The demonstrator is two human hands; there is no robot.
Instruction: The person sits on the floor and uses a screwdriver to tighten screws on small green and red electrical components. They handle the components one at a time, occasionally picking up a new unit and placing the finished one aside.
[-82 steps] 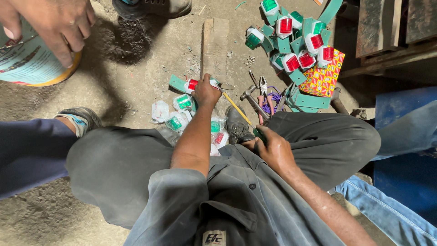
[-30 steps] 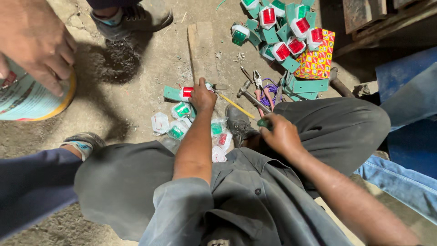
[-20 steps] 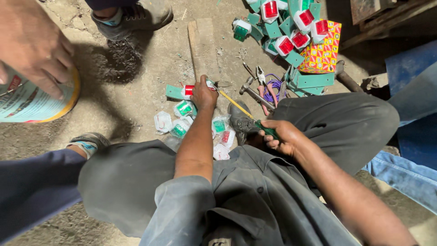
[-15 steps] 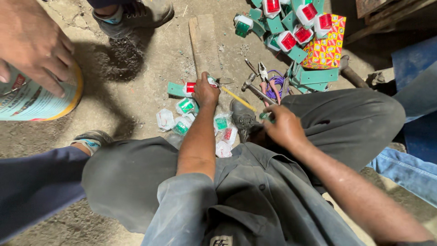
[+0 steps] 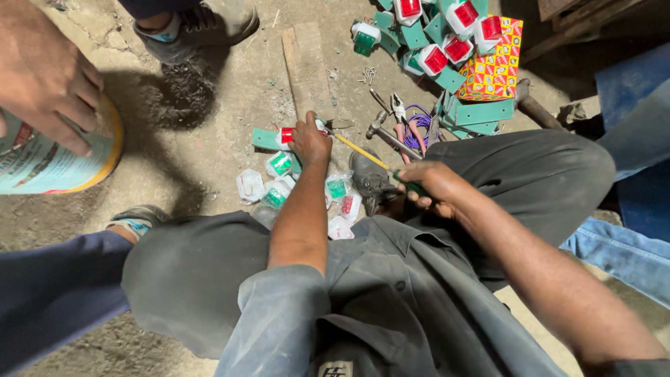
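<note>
Dusty concrete floor (image 5: pixel 209 167), strewn with bagged green and red lamp units. Left hand (image 5: pixel 310 142) closed, pinning a red-and-green lamp (image 5: pixel 279 136) to the ground. Right hand (image 5: pixel 431 187) fisted around a yellow-shafted screwdriver (image 5: pixel 370 162) (tip at the lamp). Another person's hand (image 5: pixel 45 77) grips a can (image 5: pixel 49 164).

Rough, dusty concrete floor (image 5: pixel 209 174) in dim light, a dark wooden crate (image 5: pixel 579 17) at the upper right

On the floor (image 5: pixel 209 160) between your knees your left hand (image 5: pixel 310 143) rests on a small lamp unit (image 5: pixel 279 136), your right hand (image 5: pixel 429 185) to its right holding a screwdriver (image 5: pixel 370 162), packets (image 5: pixel 279 183) nearer, a plank (image 5: pixel 303 66) beyond, boxed lamps (image 5: pixel 447 42) far right, someone's can (image 5: pixel 49 157) far left.
</note>
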